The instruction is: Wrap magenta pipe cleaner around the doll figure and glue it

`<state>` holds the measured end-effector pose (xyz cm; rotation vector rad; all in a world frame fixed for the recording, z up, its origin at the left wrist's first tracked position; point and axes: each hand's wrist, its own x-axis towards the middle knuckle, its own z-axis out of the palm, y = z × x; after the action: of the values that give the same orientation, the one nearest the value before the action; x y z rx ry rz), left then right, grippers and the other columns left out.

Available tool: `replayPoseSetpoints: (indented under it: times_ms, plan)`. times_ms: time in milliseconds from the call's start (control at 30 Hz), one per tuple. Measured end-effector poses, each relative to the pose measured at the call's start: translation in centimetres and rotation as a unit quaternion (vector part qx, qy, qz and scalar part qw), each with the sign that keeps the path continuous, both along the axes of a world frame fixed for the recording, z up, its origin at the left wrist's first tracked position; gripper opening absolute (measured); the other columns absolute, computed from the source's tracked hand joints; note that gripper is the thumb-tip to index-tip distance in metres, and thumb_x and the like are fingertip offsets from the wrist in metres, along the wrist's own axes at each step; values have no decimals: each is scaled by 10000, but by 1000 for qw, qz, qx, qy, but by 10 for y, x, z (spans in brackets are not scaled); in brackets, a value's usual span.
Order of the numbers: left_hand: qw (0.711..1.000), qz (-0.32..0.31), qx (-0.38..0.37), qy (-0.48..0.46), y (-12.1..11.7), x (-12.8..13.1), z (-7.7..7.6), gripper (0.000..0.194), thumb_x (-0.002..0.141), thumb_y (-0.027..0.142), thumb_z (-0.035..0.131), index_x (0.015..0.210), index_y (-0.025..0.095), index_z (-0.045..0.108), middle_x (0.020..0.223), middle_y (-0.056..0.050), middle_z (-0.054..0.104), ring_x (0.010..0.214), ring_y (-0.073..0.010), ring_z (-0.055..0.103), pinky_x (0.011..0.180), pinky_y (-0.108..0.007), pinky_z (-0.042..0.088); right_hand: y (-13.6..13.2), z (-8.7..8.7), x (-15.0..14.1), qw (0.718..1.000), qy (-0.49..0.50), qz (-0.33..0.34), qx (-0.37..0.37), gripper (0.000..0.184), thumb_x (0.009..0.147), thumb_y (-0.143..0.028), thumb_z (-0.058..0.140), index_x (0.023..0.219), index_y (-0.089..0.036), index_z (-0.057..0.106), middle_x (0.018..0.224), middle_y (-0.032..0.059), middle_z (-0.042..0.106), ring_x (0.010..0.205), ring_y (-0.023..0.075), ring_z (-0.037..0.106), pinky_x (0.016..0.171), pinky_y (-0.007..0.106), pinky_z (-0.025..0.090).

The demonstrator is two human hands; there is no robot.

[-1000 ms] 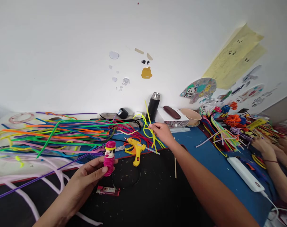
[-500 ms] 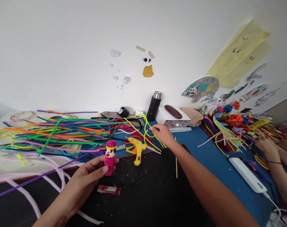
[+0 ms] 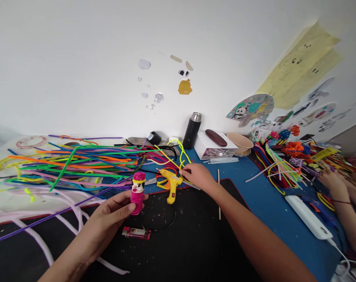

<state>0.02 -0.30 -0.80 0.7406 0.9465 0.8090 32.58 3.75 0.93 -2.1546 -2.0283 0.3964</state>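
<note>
My left hand is closed around a small pipe-cleaner doll, held upright above the black mat. The doll has a magenta body and hat, a yellow band and a white face with black hair. My right hand reaches to the back of the mat, thumb and fingertips pinched at a yellow pipe cleaner in a loose bunch. Its palm covers part of that bunch. Just left of those fingertips lies a yellow hot glue gun. A pink lighter rests below the doll.
Colourful pipe cleaners cover the left side. Along the wall stand a black thermos, a white box and a beige bowl. A thin wooden stick and a white power strip lie rightward. Another person's hands work at far right.
My right hand has moved slightly left and down, toward the glue gun, along the yellow pipe cleaners. My left hand still holds the doll in nearly the same place.
</note>
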Motion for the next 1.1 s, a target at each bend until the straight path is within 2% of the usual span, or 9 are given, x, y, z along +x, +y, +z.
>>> replayPoseSetpoints:
  times_ms: [133,233,367,600,900,1100]
  plan:
    - [1000,-4,-6,3,-1,0,3,506,543,471,1041,965,234,893,1086,-121,853,1105,-347,725,968,-377,535,4,-3,-1,1000,-5,-6,-26,254,984,-446,707,888,-249,835,910,76,829,808,244,717,601,307,344]
    - [1000,-8,-11,2,-1,0,3,512,537,463,1044,969,235,890,1082,-120,853,1108,-342,718,965,-373,529,7,-6,-1,999,-5,-10,-35,175,958,-399,748,906,-259,839,943,64,837,837,244,728,605,302,358]
    - [1000,-5,-2,-3,-1,0,1,491,580,464,1029,990,236,885,1095,-124,849,1097,-336,714,974,-383,516,10,-11,2,999,-4,-11,-35,121,953,-311,735,910,-254,834,917,55,830,832,233,723,619,296,361]
    - [999,-20,12,-32,-1,0,-1,415,672,403,997,1023,218,875,1105,-126,850,1081,-318,726,988,-374,496,7,-17,6,1000,9,0,-21,130,952,-238,684,879,-217,789,888,64,810,803,222,698,640,290,357]
    - [999,-12,23,-47,-3,2,2,389,675,388,993,1002,211,876,1067,-117,851,968,-267,733,919,-332,517,-3,-1,8,999,41,-12,34,189,999,-315,602,928,-225,752,942,54,800,795,211,688,673,287,410]
    - [998,-21,20,-51,-3,1,-1,384,684,383,990,1011,219,872,1094,-118,855,1051,-308,751,983,-364,515,-7,-2,6,1000,26,1,9,166,966,-262,647,912,-242,803,961,52,822,855,225,713,703,291,414]
